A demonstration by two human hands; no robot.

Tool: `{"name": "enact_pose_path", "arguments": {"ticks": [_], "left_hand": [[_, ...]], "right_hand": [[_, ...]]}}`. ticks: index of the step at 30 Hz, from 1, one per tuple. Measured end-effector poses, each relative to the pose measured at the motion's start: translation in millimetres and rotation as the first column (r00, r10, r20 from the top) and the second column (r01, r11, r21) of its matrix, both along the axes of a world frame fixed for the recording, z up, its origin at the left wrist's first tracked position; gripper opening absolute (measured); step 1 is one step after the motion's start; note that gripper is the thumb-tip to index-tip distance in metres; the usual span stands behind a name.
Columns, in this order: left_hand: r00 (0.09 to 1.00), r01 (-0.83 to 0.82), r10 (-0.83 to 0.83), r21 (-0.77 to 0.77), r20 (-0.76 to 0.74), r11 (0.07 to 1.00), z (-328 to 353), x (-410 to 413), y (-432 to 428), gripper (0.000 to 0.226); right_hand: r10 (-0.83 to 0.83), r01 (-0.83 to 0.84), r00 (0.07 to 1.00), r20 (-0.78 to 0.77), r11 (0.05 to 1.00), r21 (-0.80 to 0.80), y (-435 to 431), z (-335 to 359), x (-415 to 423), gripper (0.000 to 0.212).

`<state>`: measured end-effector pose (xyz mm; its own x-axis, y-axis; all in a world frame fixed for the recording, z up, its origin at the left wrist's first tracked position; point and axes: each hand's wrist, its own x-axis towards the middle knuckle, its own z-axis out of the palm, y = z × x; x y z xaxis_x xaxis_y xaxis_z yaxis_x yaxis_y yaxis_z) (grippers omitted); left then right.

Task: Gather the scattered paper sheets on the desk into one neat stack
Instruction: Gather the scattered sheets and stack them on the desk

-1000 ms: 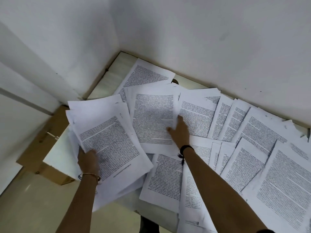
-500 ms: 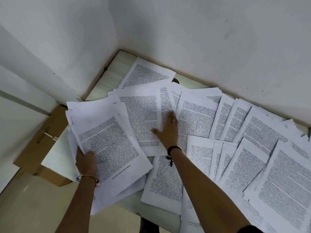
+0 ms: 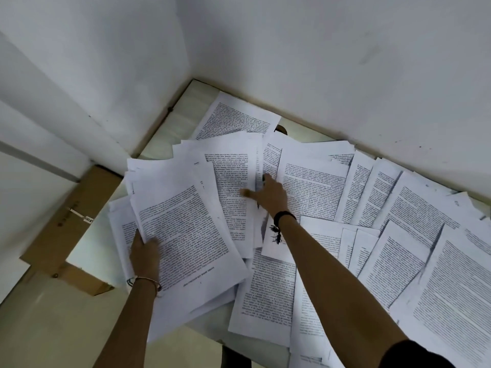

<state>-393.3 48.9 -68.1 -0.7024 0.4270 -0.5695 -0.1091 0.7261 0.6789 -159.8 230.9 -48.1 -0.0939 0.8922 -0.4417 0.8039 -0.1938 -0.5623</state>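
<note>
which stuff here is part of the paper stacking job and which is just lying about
Part of the job:
- gathered pile, held by the left hand
- sheet under the right hand
- scattered sheets across the desk

Just lying about:
- cardboard box beside the desk

Printed text blurred; right sheets cropped.

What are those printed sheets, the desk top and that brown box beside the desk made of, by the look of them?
Sheets: thin white matte paper with black print; they bend and curl at the edges.
Desk top: pale and smooth with a faint sheen, perhaps laminate or glass; hard to tell.
Box: brown matte cardboard, with a folded corner and a small label.
</note>
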Motion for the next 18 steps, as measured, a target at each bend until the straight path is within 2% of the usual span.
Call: {"name": "enact_pose_path", "arguments": {"ticks": [3, 6, 8, 11, 15, 18], "left_hand": [[1.000, 0.008, -0.008, -0.006, -0.001, 1.000, -5.2, -1.1, 0.6, 0.054], [1.000, 0.024, -0.024, -0.014, -0.007, 1.000, -15.2, -2.7, 0.3, 0.057], [0.999, 0.044, -0.044, 0.002, 0.003, 0.999, -12.4, -0.9, 2.9, 0.054], [0.999, 0.047, -0.048, 0.050, 0.024, 0.998, -7.8, 1.6, 5.9, 0.048], [0.998, 0.031, -0.035, 0.075, 0.050, 0.997, -10.1, 3.3, 7.8, 0.048], [0.996, 0.023, -0.033, 0.123, 0.080, 0.992, -11.9, 10.4, 11.4, 0.051]], "right_hand": [[0.020, -0.021, 0.998, -0.059, 0.999, -0.027, -5.6, -1.1, -0.4, 0.058], [0.011, -0.065, 0.954, -0.299, 0.983, -0.172, -14.2, -5.5, -2.5, 0.053], [-0.108, 0.019, 0.913, -0.394, 0.974, -0.225, -15.4, -2.2, 2.0, 0.051], [-0.293, 0.221, 0.836, -0.464, 0.954, -0.203, -4.2, 1.4, 23.0, 0.035], [-0.423, 0.397, 0.736, -0.529, 0.902, -0.169, 20.8, 16.3, 57.1, 0.041], [-0.509, 0.508, 0.639, -0.577, 0.842, -0.180, 29.4, 36.2, 81.0, 0.017]]}}
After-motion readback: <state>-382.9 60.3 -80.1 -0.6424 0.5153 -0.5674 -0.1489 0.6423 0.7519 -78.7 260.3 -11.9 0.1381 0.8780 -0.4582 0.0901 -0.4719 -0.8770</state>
